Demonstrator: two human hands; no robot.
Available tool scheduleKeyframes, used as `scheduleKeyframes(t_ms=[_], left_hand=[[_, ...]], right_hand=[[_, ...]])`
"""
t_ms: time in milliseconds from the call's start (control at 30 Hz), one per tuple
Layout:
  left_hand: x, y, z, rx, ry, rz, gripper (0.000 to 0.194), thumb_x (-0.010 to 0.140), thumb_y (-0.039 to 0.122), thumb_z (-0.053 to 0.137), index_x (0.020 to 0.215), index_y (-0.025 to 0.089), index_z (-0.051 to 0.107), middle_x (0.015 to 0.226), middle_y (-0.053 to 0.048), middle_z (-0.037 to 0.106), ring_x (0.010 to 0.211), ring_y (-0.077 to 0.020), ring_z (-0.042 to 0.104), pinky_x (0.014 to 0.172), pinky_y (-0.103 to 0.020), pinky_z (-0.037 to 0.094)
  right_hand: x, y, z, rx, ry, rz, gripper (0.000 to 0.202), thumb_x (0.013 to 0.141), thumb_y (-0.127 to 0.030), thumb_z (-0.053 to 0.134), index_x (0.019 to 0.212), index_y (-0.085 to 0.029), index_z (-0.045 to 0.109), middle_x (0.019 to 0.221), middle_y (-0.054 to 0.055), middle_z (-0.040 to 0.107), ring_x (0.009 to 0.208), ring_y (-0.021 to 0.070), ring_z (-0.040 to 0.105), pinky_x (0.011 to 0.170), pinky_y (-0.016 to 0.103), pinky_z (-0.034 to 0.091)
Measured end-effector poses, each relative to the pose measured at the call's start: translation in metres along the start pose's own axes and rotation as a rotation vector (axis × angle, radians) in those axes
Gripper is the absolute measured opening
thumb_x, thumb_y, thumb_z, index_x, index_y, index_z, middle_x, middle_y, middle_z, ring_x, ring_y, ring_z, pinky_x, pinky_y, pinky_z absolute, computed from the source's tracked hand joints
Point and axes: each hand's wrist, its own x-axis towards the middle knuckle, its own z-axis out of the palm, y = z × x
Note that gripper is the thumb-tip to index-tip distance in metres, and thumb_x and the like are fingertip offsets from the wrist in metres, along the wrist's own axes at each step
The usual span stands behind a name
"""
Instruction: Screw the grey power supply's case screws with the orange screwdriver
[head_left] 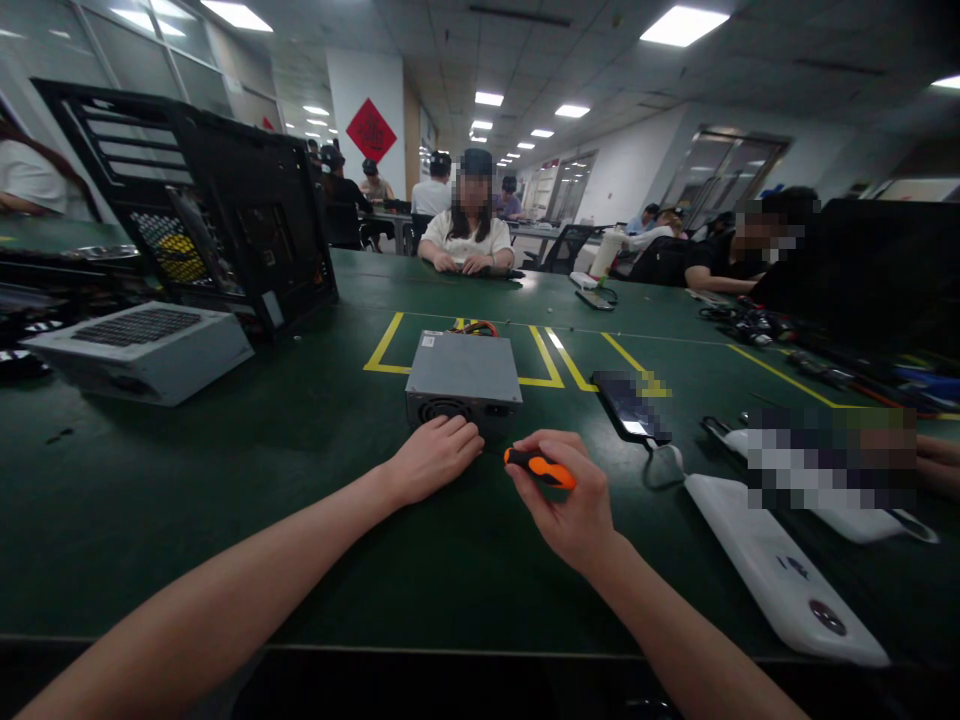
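Observation:
A grey computer power supply (463,365) sits on the green table straight ahead, its fan grille and socket side facing me. My left hand (435,460) lies low against that near side, over part of the fan grille. Its fingers stretch out toward the right, and its thumb is hidden. Closed around the orange and black handle of a screwdriver (541,467) is my right hand (574,500), just right of my left one. The handle's dark end points left toward the power supply. I cannot make out the shaft or tip.
On the left stand a black computer case (247,220) and another power supply (142,350). To the right lie a phone (630,405), a white power bank (780,570) and cables (757,325). Yellow tape (384,345) marks the table (337,590). A person (471,230) sits opposite.

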Motion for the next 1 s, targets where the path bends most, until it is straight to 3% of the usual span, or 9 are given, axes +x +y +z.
scheduleKeyframes(t_ms=[100, 300, 600, 667, 767, 867, 1000], left_hand=[[0.001, -0.001, 0.001, 0.031, 0.002, -0.023, 0.018, 0.092, 0.021, 0.037, 0.090, 0.015, 0.054, 0.085, -0.005, 0.055, 0.078, -0.0173, 0.050, 0.064, -0.030, 0.033], [0.002, 0.000, 0.003, -0.031, 0.064, -0.094, 0.019, 0.093, 0.024, 0.036, 0.094, 0.016, 0.053, 0.087, -0.005, 0.056, 0.079, -0.0161, 0.053, 0.066, -0.029, 0.036], [-0.003, 0.004, 0.010, -0.501, 0.040, -0.492, 0.012, 0.086, 0.030, 0.050, 0.091, 0.019, 0.052, 0.088, 0.000, 0.059, 0.069, -0.0123, 0.056, 0.054, -0.023, 0.040], [-0.002, 0.004, 0.013, -0.660, 0.042, -0.540, 0.013, 0.085, 0.030, 0.050, 0.088, 0.019, 0.055, 0.084, 0.000, 0.060, 0.067, -0.0118, 0.055, 0.056, -0.023, 0.041], [0.004, 0.004, 0.016, -1.081, -0.028, -0.637, 0.022, 0.087, 0.033, 0.045, 0.090, 0.016, 0.058, 0.079, -0.001, 0.062, 0.054, -0.0081, 0.052, 0.052, -0.022, 0.040], [0.009, 0.007, 0.012, -1.505, -0.093, -0.765, 0.033, 0.089, 0.039, 0.040, 0.096, 0.013, 0.058, 0.082, -0.003, 0.063, 0.046, -0.0047, 0.046, 0.041, -0.018, 0.033], [0.012, 0.008, 0.006, -1.862, -0.086, -0.900, 0.037, 0.087, 0.044, 0.045, 0.092, 0.009, 0.058, 0.076, -0.004, 0.061, 0.045, -0.0029, 0.042, 0.036, -0.015, 0.024]], right_hand=[[-0.003, 0.003, 0.001, -0.014, -0.037, -0.018, 0.044, 0.077, -0.010, 0.058, 0.116, -0.023, 0.040, 0.096, 0.007, 0.059, 0.088, 0.0177, 0.061, 0.071, 0.035, 0.056], [-0.004, 0.000, 0.000, -0.031, 0.012, -0.067, 0.040, 0.076, -0.008, 0.057, 0.111, -0.024, 0.045, 0.095, 0.005, 0.063, 0.086, 0.0159, 0.063, 0.070, 0.032, 0.057], [-0.006, 0.003, -0.005, -0.090, 0.108, -0.112, 0.038, 0.072, -0.003, 0.060, 0.102, -0.024, 0.050, 0.096, 0.005, 0.062, 0.086, 0.0168, 0.065, 0.066, 0.030, 0.059], [-0.007, 0.004, -0.006, -0.092, 0.134, -0.136, 0.041, 0.070, -0.001, 0.061, 0.103, -0.024, 0.049, 0.098, 0.005, 0.062, 0.087, 0.0169, 0.065, 0.066, 0.030, 0.059], [-0.008, 0.004, -0.006, -0.052, 0.158, -0.194, 0.049, 0.067, 0.004, 0.062, 0.107, -0.022, 0.048, 0.101, 0.006, 0.061, 0.088, 0.0172, 0.064, 0.066, 0.030, 0.060], [-0.008, 0.001, -0.004, -0.012, 0.150, -0.248, 0.050, 0.066, 0.006, 0.062, 0.105, -0.022, 0.049, 0.103, 0.006, 0.060, 0.090, 0.0177, 0.064, 0.067, 0.032, 0.061], [-0.009, -0.003, -0.002, -0.012, 0.116, -0.287, 0.046, 0.065, 0.005, 0.063, 0.101, -0.021, 0.051, 0.105, 0.005, 0.060, 0.091, 0.0181, 0.064, 0.067, 0.033, 0.061]])
